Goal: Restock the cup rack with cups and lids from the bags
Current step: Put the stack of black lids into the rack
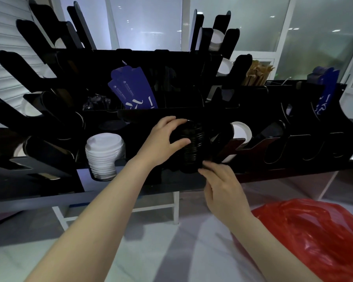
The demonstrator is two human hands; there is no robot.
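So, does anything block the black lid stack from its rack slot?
Nothing visible does. The left hand and right hand hold the black lid stack at the rack, beside the white lids; the slot is too dark.

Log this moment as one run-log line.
black lid stack: at cup rack slot | left hand: grips top | right hand: holds bottom | white lid stack: adjacent slot | red bag: lower right

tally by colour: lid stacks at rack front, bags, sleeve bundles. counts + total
white lid stack: 1
black lid stack: 1
red bag: 1
blue sleeve bundles: 2
Total: 5. The dark slots may hide more.
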